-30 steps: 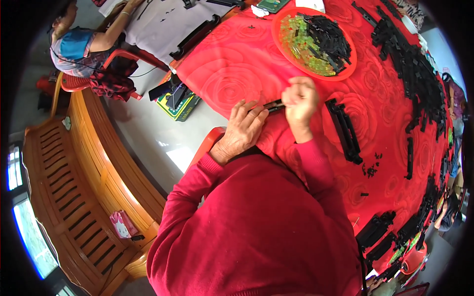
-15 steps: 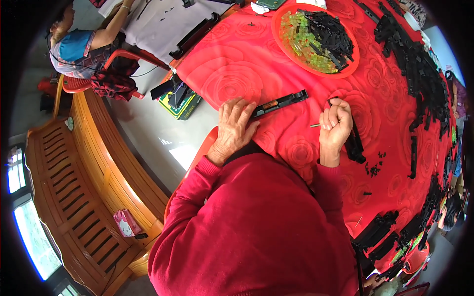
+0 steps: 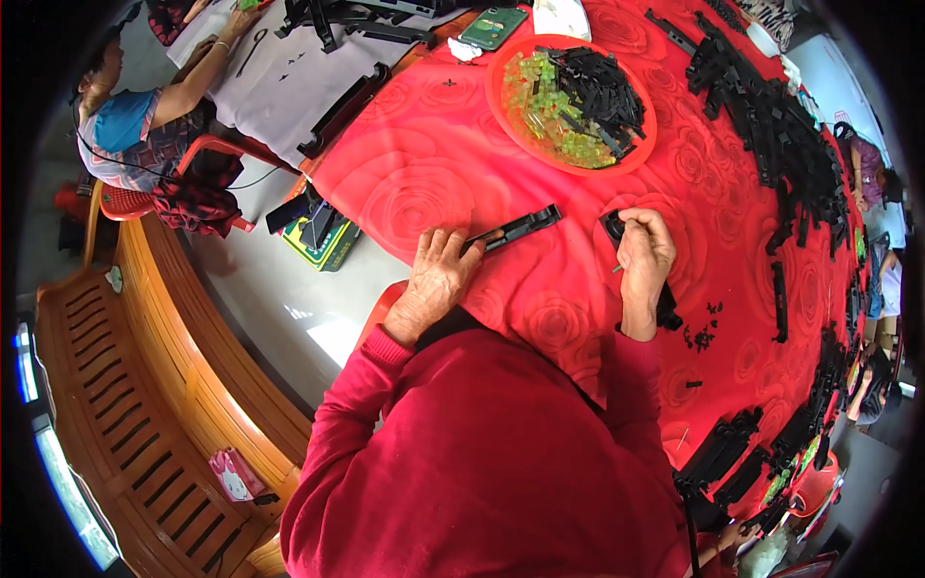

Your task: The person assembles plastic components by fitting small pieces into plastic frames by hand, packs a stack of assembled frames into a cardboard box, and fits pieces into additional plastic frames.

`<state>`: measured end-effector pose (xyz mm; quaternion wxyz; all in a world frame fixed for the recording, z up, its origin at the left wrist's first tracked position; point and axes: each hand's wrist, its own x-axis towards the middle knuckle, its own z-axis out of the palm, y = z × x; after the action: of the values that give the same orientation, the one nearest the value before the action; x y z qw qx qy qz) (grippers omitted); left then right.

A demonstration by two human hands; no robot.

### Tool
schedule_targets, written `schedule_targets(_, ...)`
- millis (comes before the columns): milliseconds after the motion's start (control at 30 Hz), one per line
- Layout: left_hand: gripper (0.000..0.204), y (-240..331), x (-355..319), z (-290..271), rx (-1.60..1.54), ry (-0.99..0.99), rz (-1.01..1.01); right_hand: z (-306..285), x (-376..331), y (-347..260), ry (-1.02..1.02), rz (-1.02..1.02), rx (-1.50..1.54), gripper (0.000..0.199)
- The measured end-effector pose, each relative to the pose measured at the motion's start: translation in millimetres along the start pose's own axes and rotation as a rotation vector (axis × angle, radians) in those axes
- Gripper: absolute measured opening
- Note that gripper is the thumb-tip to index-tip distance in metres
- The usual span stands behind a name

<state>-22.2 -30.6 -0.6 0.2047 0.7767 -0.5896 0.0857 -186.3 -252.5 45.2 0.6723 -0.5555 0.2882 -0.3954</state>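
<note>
My left hand (image 3: 436,279) rests on the red flowered tablecloth (image 3: 424,183) and presses on the near end of a long black plastic strip (image 3: 520,227). My right hand (image 3: 644,252) is apart from it to the right, fingers curled around a small thin tool or pin whose tip shows below the palm. Its fingertips touch a small black part (image 3: 611,223). A row of black strips (image 3: 667,310) lies partly hidden under that hand.
An orange round tray (image 3: 501,106) holds green blocks and black parts. Piles of black strips (image 3: 771,125) run along the table's far and right side. Another person (image 3: 135,116) sits at a grey table at upper left. A wooden bench (image 3: 125,405) stands at left.
My right hand left the strip and moved right to the small black part. My left hand stayed on the strip, which now lies flat on the cloth.
</note>
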Motion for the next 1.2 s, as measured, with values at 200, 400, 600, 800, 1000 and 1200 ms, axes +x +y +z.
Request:
schedule_targets(200, 0.024, -1.1, -3.6, -4.2, -0.055, 0.013, -0.003, 13.7, 52.7, -10.5, -0.026, -0.348, -0.755, 0.006)
schedule_targets(400, 0.023, 0.2, -4.9, -1.9, -0.025, 0.006, -0.019, 37.5, 116.9, -16.2, -0.144, -0.409, -1.579, 0.012)
schedule_targets(600, 0.038, 2.8, -0.5, -11.1, -0.099, 0.096, -0.024, 30.7, 147.1, 10.9, -0.284, -0.367, -1.718, 0.009)
schedule_targets(800, 0.028, 11.2, 9.0, -32.4, -0.313, 0.293, -0.164, 36.0, 128.3, -5.7, -0.230, -0.513, -1.484, 0.013)
schedule_targets(1000, 0.018, 11.1, 17.8, -30.5, -0.454, 0.292, -0.180, 36.0, 129.1, -10.3, -0.181, -0.488, -1.504, 0.012)
schedule_targets(1200, 0.017, 15.2, 12.3, -32.2, -0.468, 0.308, -0.187, 28.6, 125.9, -11.0, -0.168, -0.551, -1.409, 0.011)
